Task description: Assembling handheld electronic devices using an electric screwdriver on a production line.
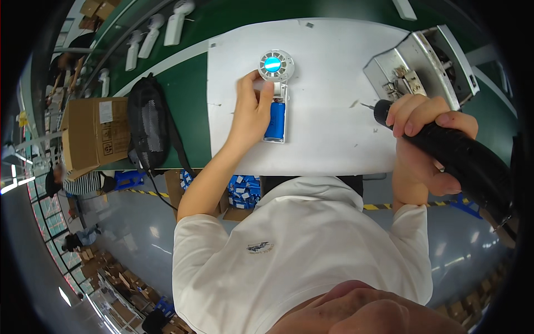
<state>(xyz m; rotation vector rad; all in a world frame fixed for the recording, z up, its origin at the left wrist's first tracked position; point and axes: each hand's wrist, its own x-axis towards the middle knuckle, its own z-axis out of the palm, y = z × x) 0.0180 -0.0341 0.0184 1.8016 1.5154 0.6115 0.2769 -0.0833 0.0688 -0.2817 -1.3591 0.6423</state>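
Observation:
A small white handheld fan point(284, 60) with a blue centre lies on the white work sheet point(328, 67). Its handle is uncovered, and a blue cylindrical battery point(275, 121) sits inside the shell. My left hand point(250, 111) is closed around the fan's neck from the left, thumb across the top of the handle. Raised over the right side of the sheet, my right hand point(425, 125) grips a black electric screwdriver point(464, 153). The screwdriver's bit points left toward the fan and stands apart from it.
Beyond my right hand stands a metal box-like device point(389, 62) with an open front. Several white fans point(175, 28) line the far left of the green table point(192, 83). A black backpack point(150, 122) and a cardboard box point(103, 133) sit at left. Boxes of blue packs point(245, 192) are below the edge.

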